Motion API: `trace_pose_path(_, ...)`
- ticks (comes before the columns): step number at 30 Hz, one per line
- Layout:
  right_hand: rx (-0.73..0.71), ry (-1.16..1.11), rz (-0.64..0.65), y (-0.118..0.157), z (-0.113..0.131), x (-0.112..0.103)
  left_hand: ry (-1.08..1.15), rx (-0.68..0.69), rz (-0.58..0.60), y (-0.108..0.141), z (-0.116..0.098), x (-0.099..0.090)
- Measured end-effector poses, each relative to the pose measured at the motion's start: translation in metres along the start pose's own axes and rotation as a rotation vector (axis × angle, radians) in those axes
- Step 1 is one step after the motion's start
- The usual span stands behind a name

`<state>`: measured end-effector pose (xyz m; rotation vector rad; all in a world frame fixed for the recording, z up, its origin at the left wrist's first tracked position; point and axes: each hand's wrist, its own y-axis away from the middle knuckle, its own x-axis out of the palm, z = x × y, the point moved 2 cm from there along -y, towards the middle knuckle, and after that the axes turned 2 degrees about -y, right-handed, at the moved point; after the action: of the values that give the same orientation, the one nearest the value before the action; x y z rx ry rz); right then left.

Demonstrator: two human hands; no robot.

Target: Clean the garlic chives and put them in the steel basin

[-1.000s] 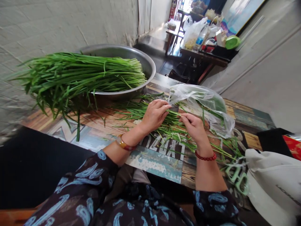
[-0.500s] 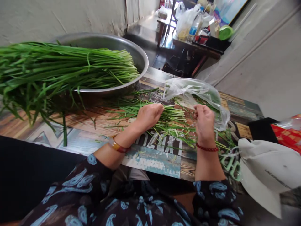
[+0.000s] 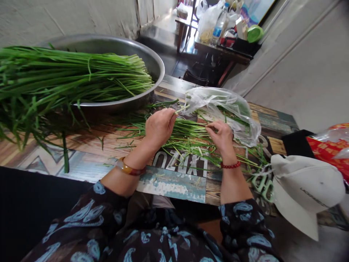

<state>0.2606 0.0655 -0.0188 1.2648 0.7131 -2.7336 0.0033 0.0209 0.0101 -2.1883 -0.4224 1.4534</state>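
Note:
My left hand (image 3: 160, 125) is closed on a thin green stalk (image 3: 182, 108), whose pale end sticks out to the right. My right hand (image 3: 221, 135) has its thumb and forefinger pinched at the pale ends of the loose green stalks (image 3: 188, 128) on the table; whether a stalk is between the fingertips is too small to tell. A large bundle of long green stalks (image 3: 103, 74) lies in a wide metal basin (image 3: 156, 65) at the upper left, its leaves hanging over the rim.
A clear plastic bag (image 3: 231, 105) lies behind my right hand. Light green scissors (image 3: 263, 187) and a white cap (image 3: 305, 182) are at the right on the patterned table (image 3: 174, 185). A red package (image 3: 331, 149) is farther right. Another table holds bags and a bottle (image 3: 218, 27).
My left hand has moved up and left with a stalk in it. My right hand has come left and down to the ends of the loose stalks. The view has shifted slightly.

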Motion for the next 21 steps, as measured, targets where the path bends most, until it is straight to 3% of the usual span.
trace_pose_path(5, 0.108, -0.197, -0.078, -0.001, -0.001, -0.006, 0.074, -0.007, 0.045, 0.001, -0.004, 0.005)
trace_pose_path(12, -0.054, 0.022, 0.052, 0.0, 0.0, 0.004, 0.127, -0.001, 0.044, 0.002, -0.003, 0.009)
trace_pose_path(18, 0.123, -0.374, -0.031, -0.002, 0.0, -0.001, 0.227, -0.038, 0.02, 0.002, 0.0, 0.013)
trace_pose_path(21, 0.199, -0.456, -0.024, -0.002, -0.001, 0.0, 0.302, -0.055, 0.005, 0.0, 0.002, 0.013)
